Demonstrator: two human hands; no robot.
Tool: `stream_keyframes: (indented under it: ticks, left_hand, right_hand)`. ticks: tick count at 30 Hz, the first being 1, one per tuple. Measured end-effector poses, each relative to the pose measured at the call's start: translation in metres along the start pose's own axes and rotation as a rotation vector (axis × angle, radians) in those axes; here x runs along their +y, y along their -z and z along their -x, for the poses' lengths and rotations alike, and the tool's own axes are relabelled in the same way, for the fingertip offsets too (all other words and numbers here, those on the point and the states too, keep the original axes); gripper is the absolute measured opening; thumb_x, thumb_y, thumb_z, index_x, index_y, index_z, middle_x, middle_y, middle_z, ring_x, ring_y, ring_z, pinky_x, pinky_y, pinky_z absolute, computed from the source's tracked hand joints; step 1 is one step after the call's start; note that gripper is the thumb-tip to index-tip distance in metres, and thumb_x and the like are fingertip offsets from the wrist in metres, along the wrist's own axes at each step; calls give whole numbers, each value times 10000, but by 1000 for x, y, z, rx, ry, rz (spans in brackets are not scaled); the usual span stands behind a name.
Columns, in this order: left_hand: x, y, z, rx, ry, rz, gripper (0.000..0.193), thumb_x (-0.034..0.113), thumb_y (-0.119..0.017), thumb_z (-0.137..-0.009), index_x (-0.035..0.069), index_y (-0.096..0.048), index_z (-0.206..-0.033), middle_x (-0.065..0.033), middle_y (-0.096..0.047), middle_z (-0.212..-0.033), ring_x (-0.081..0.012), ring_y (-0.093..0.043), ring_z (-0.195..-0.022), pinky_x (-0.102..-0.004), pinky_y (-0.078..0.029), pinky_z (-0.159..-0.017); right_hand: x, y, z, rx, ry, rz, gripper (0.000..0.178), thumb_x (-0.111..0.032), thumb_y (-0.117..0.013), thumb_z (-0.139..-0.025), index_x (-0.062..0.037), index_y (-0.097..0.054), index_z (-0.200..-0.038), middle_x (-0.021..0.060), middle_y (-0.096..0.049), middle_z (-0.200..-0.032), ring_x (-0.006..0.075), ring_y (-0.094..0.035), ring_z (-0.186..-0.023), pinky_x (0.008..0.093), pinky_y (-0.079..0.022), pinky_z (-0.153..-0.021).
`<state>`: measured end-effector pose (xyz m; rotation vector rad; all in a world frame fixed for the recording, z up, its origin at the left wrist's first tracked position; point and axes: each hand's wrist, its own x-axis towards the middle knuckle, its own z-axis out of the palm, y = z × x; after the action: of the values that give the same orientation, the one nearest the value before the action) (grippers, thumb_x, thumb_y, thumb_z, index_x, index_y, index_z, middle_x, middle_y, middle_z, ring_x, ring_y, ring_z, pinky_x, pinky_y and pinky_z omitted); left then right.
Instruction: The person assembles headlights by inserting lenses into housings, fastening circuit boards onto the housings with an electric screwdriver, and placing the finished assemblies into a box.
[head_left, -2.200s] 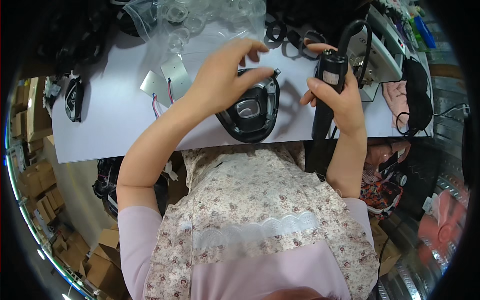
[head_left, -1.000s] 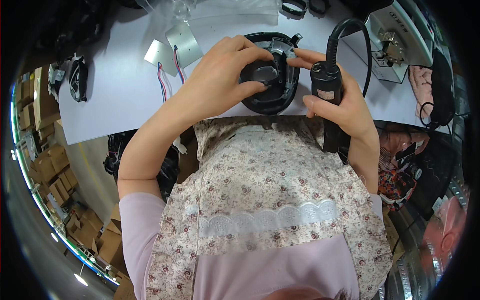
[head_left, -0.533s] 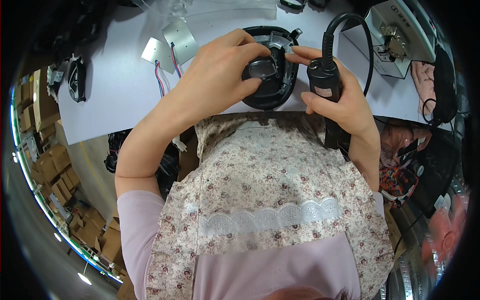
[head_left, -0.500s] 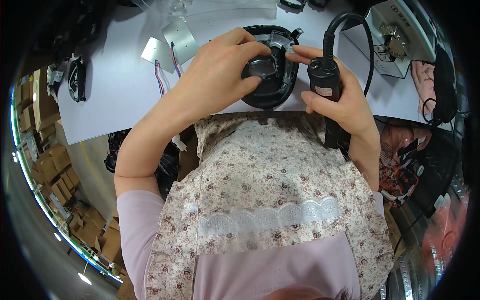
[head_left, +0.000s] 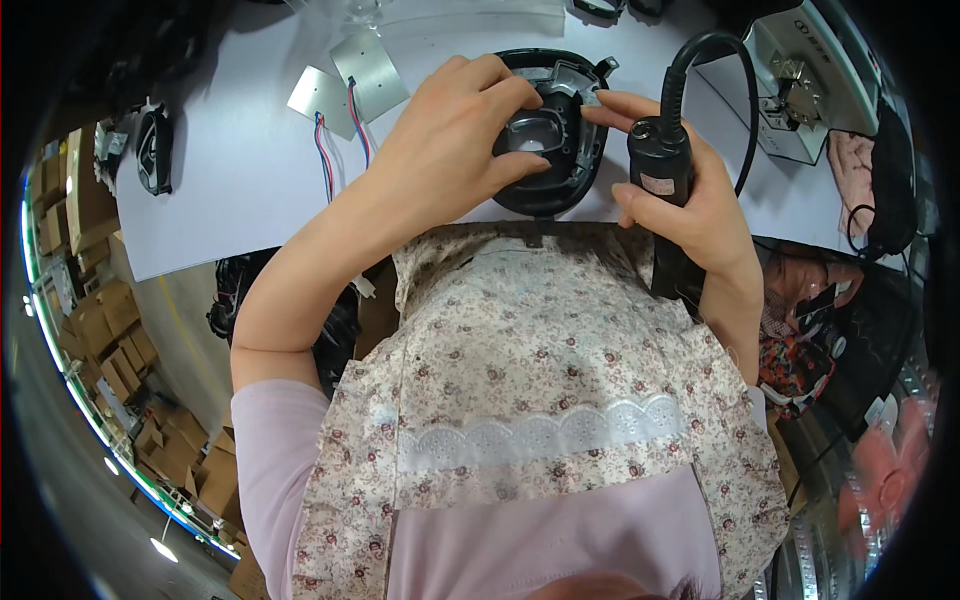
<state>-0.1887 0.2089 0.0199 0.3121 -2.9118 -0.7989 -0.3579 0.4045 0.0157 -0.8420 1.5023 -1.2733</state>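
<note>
A black oval housing [head_left: 590, 170] with grey and silver inner parts lies near the table's front edge. Inside it sits a smaller dark, glossy oval piece [head_left: 537, 133]. My left hand [head_left: 445, 135] reaches over the housing's left side, with thumb and index finger closed on opposite edges of that piece. In my right hand [head_left: 715, 205] is a black electric screwdriver [head_left: 660, 165], its thick cable coming out at the top and its other end toward my lap. The index fingertip of this hand touches the housing's right inner side. The screwdriver's tip cannot be made out.
Two silver metal plates [head_left: 365, 78] with red and blue wires lie left of the housing. A black part [head_left: 154, 152] rests at the table's far left. At the right stands a light-coloured boxy device [head_left: 835, 75], with a pink cloth [head_left: 850, 165] beside it. The cable [head_left: 752, 110] arcs between.
My left thumb has slid right, farther over the dark oval piece. Both hands, the housing and the screwdriver sit slightly farther right in the view. The grips stay the same.
</note>
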Motion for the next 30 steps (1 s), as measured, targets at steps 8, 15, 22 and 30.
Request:
stream_keyframes:
  ticks: [8, 15, 22, 30]
  left_hand:
    - [-4, 4, 11, 99, -42, -6, 516, 220, -834, -777, 54, -654, -1232, -109, -642, -1143, -307, -608, -1074, -391, -503, -923]
    - [-79, 47, 80, 547, 388, -232, 457, 265, -856, -800, 47, -701, -1170, -110, -675, -1117, -258, -623, -1044, -377, -485, -925]
    - [-59, 27, 81, 373, 543, -256, 320, 317, -832, -807, 51, -736, -955, -80, -688, -934, -272, -609, -936, -396, -486, -842]
    - [-68, 28, 83, 400, 601, -172, 221, 308, -790, -808, 96, -776, -865, -48, -727, -878, -282, -620, -935, -425, -497, -821]
  right_hand:
    - [-4, -3, -3, -19, -2, -10, 613, -53, -700, -832, -66, -551, -1426, 48, -666, -1304, 46, -580, -803, 233, -500, -717]
    - [-5, 12, 3, -37, -73, -62, 666, -29, -691, -802, -9, -518, -1445, 154, -600, -1417, 63, -633, -787, 214, -535, -653]
    - [-19, 14, 3, 84, 52, 25, 714, -68, -643, -758, 44, -490, -1446, 255, -592, -1394, 103, -665, -638, 213, -510, -591]
    - [-35, 8, 2, -13, 44, -91, 625, -55, -659, -790, 35, -551, -1399, 195, -663, -1293, 99, -671, -691, 218, -535, -626]
